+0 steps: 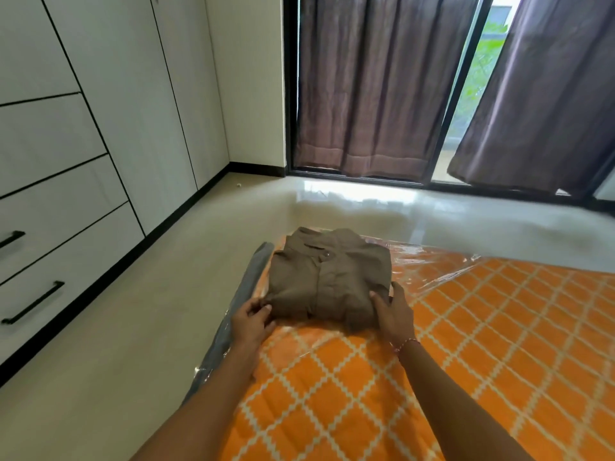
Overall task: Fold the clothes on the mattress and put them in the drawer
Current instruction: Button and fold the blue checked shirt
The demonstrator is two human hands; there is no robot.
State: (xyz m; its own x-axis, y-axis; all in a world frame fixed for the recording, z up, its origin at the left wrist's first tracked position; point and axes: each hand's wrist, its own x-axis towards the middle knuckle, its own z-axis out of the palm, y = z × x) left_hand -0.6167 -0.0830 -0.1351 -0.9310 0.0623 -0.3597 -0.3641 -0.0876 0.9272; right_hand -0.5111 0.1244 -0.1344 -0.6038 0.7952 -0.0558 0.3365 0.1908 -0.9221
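Observation:
A folded olive-brown shirt (pixel 327 276), collar and buttons up, lies on the near-left corner of the orange lattice-patterned mattress (pixel 466 327), which is wrapped in clear plastic. My left hand (pixel 251 319) grips the shirt's near-left corner, fingers curled at its edge. My right hand (pixel 394 307) holds the near-right corner, thumb on top and fingers along the side. The drawers (pixel 50 261) with black bar handles sit in the white wardrobe at the left, all closed.
Beige floor (pixel 133 327) runs between mattress and wardrobe. A grey mattress side (pixel 239 301) faces the floor. Dark curtains (pixel 366 88) hang over a black-framed sliding window at the back, with a glossy floor patch below it.

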